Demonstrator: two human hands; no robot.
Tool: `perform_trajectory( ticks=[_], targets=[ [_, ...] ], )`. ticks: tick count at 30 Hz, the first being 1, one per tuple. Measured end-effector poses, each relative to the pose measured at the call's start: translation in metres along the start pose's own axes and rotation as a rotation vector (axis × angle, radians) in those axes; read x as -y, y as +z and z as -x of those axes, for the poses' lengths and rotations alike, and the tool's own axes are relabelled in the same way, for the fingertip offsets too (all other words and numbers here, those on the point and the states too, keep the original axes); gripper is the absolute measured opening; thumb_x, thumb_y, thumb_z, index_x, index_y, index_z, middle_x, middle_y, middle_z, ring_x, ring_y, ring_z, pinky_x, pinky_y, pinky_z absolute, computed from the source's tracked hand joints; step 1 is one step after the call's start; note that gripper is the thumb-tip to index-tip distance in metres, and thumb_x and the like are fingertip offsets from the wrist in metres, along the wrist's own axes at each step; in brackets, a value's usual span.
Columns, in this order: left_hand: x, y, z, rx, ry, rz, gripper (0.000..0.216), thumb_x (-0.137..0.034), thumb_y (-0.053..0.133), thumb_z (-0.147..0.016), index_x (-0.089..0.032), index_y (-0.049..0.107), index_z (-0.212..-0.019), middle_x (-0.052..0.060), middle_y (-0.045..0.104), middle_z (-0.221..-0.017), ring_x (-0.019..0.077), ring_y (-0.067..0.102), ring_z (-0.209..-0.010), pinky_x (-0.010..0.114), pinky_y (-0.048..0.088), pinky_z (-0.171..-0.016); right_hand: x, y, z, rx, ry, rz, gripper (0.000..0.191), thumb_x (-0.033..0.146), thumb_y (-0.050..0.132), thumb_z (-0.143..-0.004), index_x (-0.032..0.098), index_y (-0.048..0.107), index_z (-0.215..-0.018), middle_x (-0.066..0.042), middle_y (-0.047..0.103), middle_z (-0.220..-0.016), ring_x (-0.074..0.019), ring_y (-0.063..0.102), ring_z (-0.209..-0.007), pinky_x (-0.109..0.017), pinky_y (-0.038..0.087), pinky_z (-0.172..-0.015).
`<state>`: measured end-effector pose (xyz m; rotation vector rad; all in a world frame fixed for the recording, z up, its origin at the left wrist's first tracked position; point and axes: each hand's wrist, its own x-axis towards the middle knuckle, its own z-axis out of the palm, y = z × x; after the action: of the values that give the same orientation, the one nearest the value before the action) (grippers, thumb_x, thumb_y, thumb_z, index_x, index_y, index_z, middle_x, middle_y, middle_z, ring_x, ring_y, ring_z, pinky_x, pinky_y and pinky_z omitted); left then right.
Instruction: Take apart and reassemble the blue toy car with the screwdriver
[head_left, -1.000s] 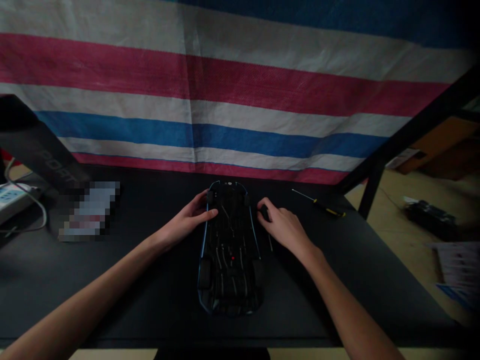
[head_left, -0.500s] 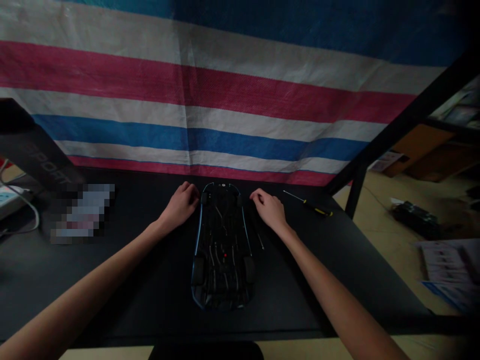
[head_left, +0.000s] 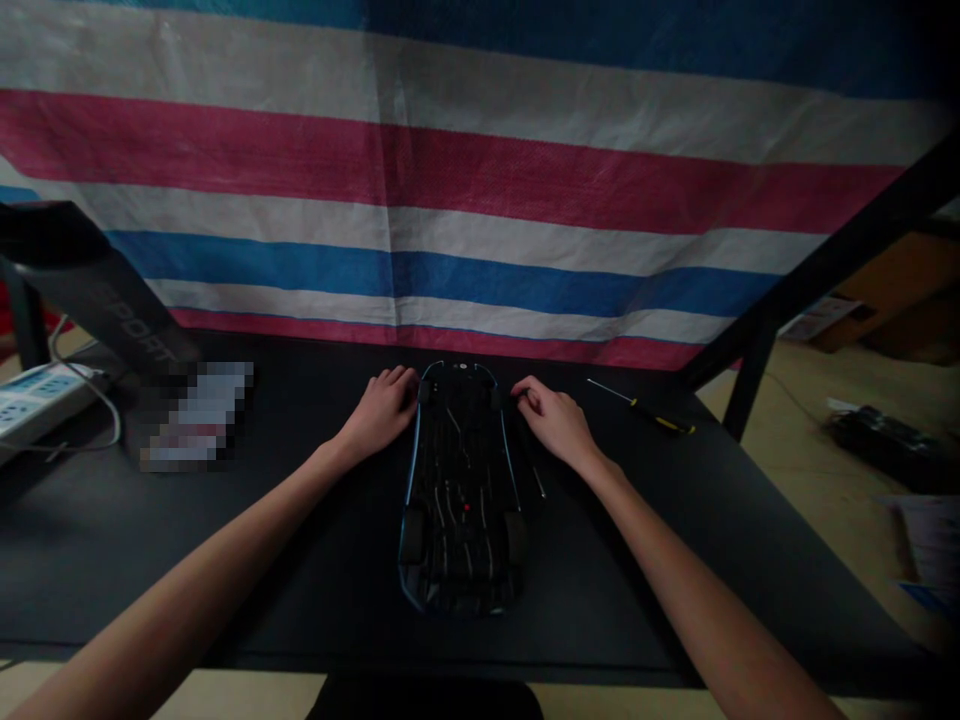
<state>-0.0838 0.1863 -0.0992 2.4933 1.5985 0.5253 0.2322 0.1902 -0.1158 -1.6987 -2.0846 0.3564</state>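
Note:
A toy car [head_left: 466, 470] lies upside down on the black table, its dark underside and wheels facing up and a blue edge showing along its body. Beside its far left wheel rests my left hand [head_left: 382, 410], palm down, fingers loosely bent and apart with nothing in them. My right hand [head_left: 559, 420] is on the other side, its fingers curled together near the far right wheel; what they hold, if anything, is too dark to make out. Between that hand and the car lies a thin dark tool [head_left: 538, 478] with a metal tip pointing toward me.
A screwdriver [head_left: 664, 420] with a black and yellow handle lies to the right. On the left are a blurred-out flat object [head_left: 202, 415], a dark box [head_left: 127, 310] marked SPORT and a white power strip [head_left: 49, 400] with a cable. Striped sheeting [head_left: 480, 180] hangs behind the table.
The view has shifted left, so everything appears farther right. My left fingers look slightly more spread; the car and both hands keep about the same places on the table.

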Motion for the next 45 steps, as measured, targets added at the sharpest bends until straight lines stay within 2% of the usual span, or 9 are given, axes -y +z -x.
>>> perform_trajectory(
  ticks=[12,29,40,45],
  targets=[
    [0.000,0.002,0.000,-0.014,0.011,0.029,0.007,-0.023,0.049,-0.102,-0.022,0.055,-0.103,0.010,0.065,-0.112,0.0303,0.061,-0.104,0.045,0.047,-0.092,-0.003,0.001,0.001,-0.014,-0.027,0.004,0.025,0.031,0.048,-0.100,0.028,0.067,-0.116,0.003,0.059,-0.074,-0.0175,0.058,-0.068,-0.028,0.030,-0.063],
    [0.002,0.005,0.000,-0.011,0.031,0.028,0.012,-0.025,0.047,-0.103,-0.019,0.057,-0.107,0.012,0.065,-0.115,0.0312,0.060,-0.106,0.046,0.047,-0.093,-0.002,0.000,0.003,-0.006,-0.047,0.014,0.026,0.031,0.048,-0.099,0.027,0.067,-0.117,0.002,0.058,-0.074,-0.0178,0.057,-0.067,-0.029,0.030,-0.063],
    [0.002,-0.001,0.000,0.006,0.020,0.147,0.007,-0.023,0.050,-0.099,-0.021,0.057,-0.098,0.009,0.064,-0.107,0.0292,0.060,-0.101,0.048,0.047,-0.095,-0.003,0.000,0.003,0.006,-0.050,0.018,0.026,0.030,0.049,-0.100,0.028,0.067,-0.119,0.002,0.059,-0.076,-0.0174,0.058,-0.068,-0.028,0.030,-0.062],
    [0.001,-0.004,0.000,0.025,0.021,0.215,0.008,-0.024,0.052,-0.098,-0.020,0.059,-0.099,0.008,0.064,-0.106,0.0287,0.062,-0.099,0.053,0.046,-0.099,-0.003,0.000,0.004,0.003,-0.064,0.021,0.026,0.030,0.049,-0.100,0.027,0.066,-0.119,0.002,0.060,-0.076,-0.0175,0.058,-0.068,-0.028,0.030,-0.062]
  ],
)
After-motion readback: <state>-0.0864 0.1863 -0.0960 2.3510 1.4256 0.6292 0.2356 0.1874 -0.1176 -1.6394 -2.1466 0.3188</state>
